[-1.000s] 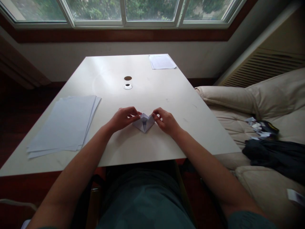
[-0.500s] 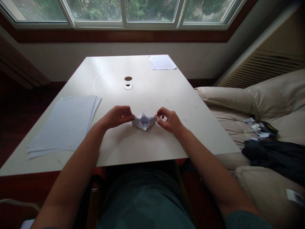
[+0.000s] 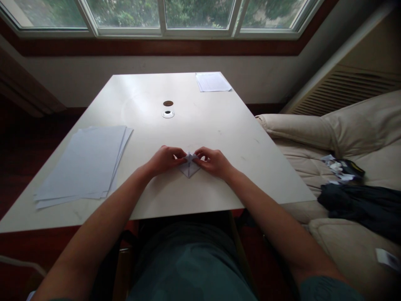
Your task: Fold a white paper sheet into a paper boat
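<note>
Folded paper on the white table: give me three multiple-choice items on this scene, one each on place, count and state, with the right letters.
1. Where does the stack of paper lie?
A. On the table, left of the folded paper
B. On the couch
C. On the floor

2. How many hands touch the folded paper?
A. None
B. Two
C. One

3. What state is the paper between the hands in?
A. Flat sheet
B. Crumpled ball
C. Folded to a point

1: A, it sits on the tabletop.
2: B, the left hand and right hand both pinch its top.
3: C, creases run to a lower tip.

White paper fold [image 3: 189, 167]; white tabletop [image 3: 200, 121]; dark-green shirt [image 3: 188, 267]
</note>
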